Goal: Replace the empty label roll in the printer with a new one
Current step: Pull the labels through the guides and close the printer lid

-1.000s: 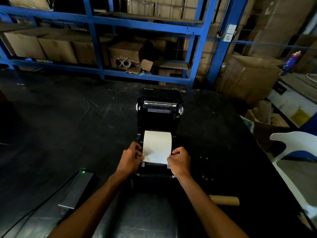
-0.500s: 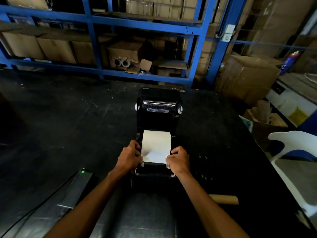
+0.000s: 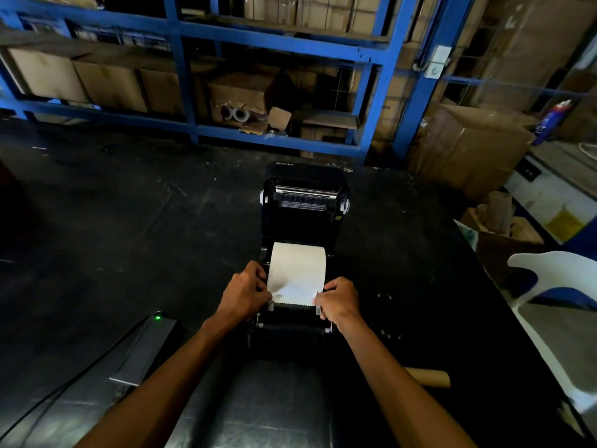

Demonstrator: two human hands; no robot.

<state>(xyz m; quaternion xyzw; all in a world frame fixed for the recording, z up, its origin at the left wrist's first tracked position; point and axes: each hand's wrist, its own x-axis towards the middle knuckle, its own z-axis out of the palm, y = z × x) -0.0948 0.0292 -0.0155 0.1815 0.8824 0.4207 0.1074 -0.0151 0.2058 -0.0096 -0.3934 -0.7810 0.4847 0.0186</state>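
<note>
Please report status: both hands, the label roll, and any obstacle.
Left hand and right hand pinch label paper at its edges. Printer lid open, roll seated. Nothing in the way.

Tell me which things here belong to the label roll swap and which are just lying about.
Part of the job:
printer, lid open
label paper, in the printer
left hand and right hand, each holding a paper edge
cardboard tube, on the table, likely the spent core

Lying about:
power adapter, green light on
boxes on the blue shelves
white chair
</note>
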